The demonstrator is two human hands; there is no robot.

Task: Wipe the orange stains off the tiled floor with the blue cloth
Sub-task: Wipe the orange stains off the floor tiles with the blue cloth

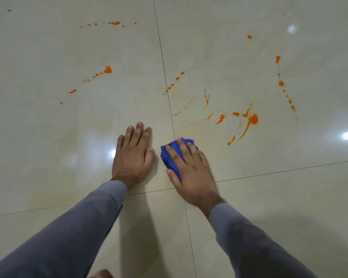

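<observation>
The blue cloth (172, 157), bunched, is pressed onto the tiled floor (48, 137) just right of the dark grout line (165, 73) that runs away from the person. It is covered by the right hand (191, 173), whose grip is spread, fingers laid nearly straight across the fabric. Beyond the cloth and to its right, smeared orange stains (249, 121) are seen. More orange drops (107, 70) are scattered left of the grout line, farther off. Just left of the cloth, the left hand (132, 155) is laid flat on the floor, fingers straight. Grey sleeves (68, 237) cover both forearms.
</observation>
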